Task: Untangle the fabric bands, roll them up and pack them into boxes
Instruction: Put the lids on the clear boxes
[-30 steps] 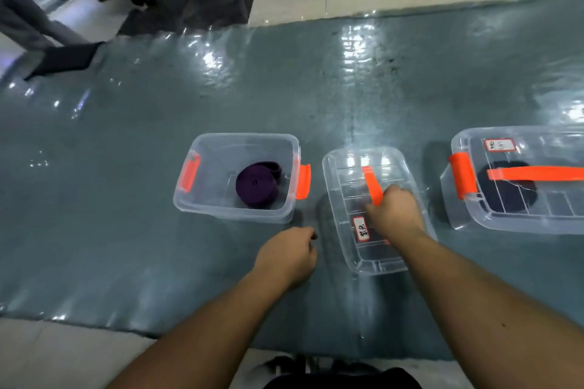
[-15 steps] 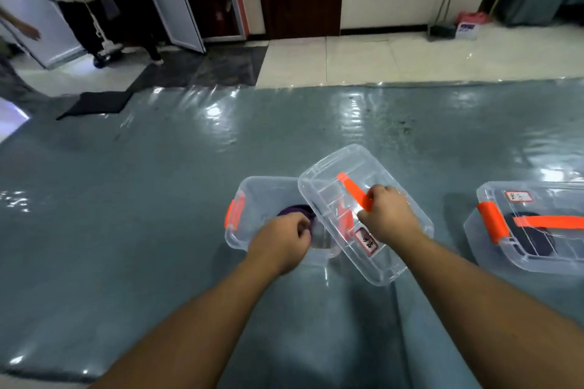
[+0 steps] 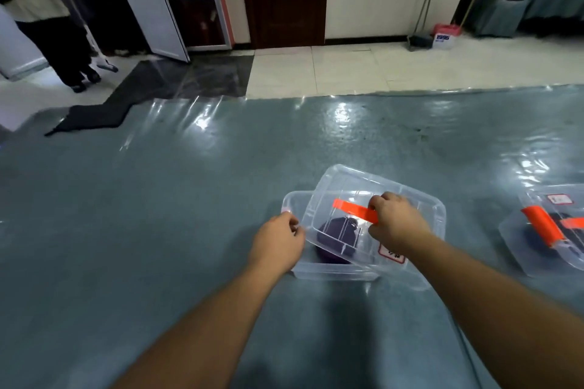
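Gripping the lid's orange handle (image 3: pixel 355 211), the right hand (image 3: pixel 396 224) holds the lid (image 3: pixel 354 186) askew over the box (image 3: pixel 292 208).

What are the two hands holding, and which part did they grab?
The right hand grips the clear lid by its orange handle. The left hand pinches the lid's left edge, over the clear box.

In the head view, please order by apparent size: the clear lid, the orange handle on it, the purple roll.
1. Clear lid
2. Purple roll, partly hidden under the lid
3. Orange handle, partly covered by the right hand
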`<control>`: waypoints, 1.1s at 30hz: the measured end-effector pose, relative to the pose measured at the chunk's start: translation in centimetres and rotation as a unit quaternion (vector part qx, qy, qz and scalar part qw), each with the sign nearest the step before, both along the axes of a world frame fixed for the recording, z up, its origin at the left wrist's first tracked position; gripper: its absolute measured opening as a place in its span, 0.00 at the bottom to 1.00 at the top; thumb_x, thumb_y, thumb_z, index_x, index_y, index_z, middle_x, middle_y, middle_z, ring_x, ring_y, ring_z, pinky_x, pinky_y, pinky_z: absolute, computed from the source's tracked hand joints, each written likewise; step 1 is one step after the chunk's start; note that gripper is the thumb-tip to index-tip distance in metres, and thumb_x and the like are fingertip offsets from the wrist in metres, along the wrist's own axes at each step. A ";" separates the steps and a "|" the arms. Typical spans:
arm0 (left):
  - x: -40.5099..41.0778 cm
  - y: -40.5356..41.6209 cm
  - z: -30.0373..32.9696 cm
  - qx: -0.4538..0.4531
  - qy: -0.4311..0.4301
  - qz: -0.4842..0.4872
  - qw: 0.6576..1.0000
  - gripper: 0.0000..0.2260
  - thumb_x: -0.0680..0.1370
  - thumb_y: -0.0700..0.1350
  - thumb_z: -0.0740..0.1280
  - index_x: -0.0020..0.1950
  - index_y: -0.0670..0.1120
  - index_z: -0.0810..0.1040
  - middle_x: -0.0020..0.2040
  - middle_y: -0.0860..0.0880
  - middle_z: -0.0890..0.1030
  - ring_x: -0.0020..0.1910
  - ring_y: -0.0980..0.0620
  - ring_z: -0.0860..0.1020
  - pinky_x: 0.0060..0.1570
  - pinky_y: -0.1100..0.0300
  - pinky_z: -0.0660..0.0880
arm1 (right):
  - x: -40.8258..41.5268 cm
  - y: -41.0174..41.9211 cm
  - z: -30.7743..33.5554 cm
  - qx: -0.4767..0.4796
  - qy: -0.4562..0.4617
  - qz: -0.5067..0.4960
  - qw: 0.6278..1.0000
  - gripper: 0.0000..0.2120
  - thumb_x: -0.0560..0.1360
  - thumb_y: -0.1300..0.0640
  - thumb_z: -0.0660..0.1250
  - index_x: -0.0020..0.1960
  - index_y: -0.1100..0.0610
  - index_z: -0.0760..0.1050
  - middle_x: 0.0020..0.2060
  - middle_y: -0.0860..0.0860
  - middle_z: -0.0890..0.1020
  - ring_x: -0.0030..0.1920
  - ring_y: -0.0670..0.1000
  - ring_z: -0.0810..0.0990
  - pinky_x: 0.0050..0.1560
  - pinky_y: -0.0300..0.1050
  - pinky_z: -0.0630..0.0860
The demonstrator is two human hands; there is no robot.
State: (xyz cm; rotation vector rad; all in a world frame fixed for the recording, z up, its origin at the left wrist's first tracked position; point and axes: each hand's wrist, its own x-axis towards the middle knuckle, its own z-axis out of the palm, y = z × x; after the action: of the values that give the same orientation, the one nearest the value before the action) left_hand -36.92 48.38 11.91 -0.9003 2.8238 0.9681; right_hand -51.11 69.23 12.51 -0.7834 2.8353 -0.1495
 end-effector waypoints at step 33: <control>-2.2 -1.0 -2.4 -0.007 -0.019 0.088 0.996 0.08 0.77 0.45 0.70 0.54 0.43 0.80 0.49 0.47 0.83 0.47 0.44 0.79 0.44 0.58 0.70 | -1.3 4.6 -5.9 -0.195 -0.070 -0.275 0.939 0.15 0.79 0.53 0.65 0.36 0.58 0.72 0.31 0.55 0.79 0.37 0.62 0.77 0.38 0.47 0.70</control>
State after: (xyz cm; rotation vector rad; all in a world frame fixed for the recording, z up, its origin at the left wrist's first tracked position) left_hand -39.16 47.35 9.52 -1.1738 2.7601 0.9372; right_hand -52.39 73.84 6.59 -0.0021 2.8358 -0.8302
